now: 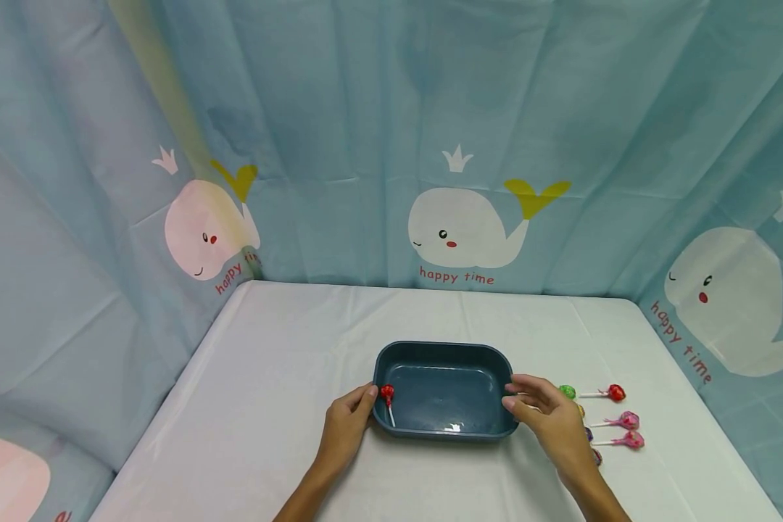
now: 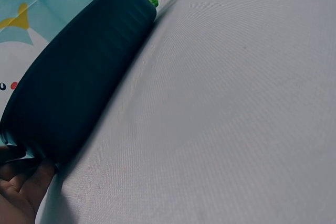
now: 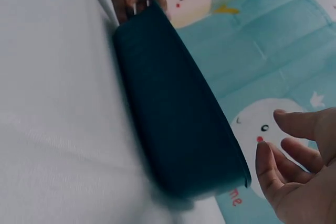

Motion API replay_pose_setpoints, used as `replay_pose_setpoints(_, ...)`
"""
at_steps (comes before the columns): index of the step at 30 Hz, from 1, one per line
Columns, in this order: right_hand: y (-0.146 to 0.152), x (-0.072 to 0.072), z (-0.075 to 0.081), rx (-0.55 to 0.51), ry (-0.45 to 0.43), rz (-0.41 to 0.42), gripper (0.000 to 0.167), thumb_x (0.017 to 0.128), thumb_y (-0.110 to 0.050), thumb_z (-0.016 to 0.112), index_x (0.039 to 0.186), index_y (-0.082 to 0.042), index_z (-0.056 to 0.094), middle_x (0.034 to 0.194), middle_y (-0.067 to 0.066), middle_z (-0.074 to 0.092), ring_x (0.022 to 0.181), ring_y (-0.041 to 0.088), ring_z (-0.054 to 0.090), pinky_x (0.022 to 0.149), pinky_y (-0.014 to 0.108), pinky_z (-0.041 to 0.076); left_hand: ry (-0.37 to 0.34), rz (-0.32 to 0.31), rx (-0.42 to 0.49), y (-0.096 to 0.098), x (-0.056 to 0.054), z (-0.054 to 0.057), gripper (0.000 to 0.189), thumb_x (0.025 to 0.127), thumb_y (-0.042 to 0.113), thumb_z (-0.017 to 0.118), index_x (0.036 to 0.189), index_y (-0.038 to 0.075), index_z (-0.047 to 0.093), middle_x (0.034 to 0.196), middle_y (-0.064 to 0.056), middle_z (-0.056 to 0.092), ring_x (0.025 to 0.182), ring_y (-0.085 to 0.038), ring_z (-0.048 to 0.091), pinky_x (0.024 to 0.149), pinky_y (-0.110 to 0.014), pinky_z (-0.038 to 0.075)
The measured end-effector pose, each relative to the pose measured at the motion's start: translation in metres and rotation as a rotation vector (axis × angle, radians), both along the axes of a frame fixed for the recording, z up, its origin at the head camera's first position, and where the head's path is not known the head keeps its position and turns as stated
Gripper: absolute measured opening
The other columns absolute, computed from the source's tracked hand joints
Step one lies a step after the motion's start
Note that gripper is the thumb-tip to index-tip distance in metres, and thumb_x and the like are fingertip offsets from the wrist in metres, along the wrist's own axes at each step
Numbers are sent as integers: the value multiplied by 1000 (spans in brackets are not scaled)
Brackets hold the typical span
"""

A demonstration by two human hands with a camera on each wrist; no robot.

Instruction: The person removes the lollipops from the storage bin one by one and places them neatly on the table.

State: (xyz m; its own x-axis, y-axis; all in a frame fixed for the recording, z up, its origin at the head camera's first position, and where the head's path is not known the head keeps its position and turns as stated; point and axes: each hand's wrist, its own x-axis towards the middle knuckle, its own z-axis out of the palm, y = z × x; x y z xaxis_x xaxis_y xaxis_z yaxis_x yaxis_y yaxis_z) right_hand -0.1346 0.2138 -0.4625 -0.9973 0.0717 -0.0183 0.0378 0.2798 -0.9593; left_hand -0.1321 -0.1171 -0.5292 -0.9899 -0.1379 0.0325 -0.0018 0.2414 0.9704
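Observation:
A dark blue rectangular plastic basin stands mid-table, with one red lollipop leaning inside its left end. My left hand grips that end, thumb at the rim and fingers against the outer wall. In the left wrist view the left hand is partly in shadow under the rim. At the opposite end is my right hand, fingers loosely bent. The right wrist view shows a gap between the right hand and the basin, with nothing held.
Several lollipops lie right of the basin, among them a red one, a pink one and a green one; my right hand partly hides some. A white cloth covers the table. Blue whale-print curtains enclose its back and sides.

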Motion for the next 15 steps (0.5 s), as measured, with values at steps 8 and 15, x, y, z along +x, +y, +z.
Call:
replay_pose_setpoints(8,-17,-3,2,-22,-5,56,53,95,-24,83,140,-4,64,133,16,71,107,8,70,92,15,57,12,-4,-16,-1,0,0,50,109,40,61,138,0,69,137,-13,71,129,-24,65,99,-30,59)
replay_pose_setpoints(15,-31,-6,0,-27,8,108,50,96,-22,82,140,-7,65,134,14,71,109,10,70,91,19,59,10,-10,8,0,2,1,50,109,40,61,138,0,69,136,-12,71,126,-22,68,97,-26,60)
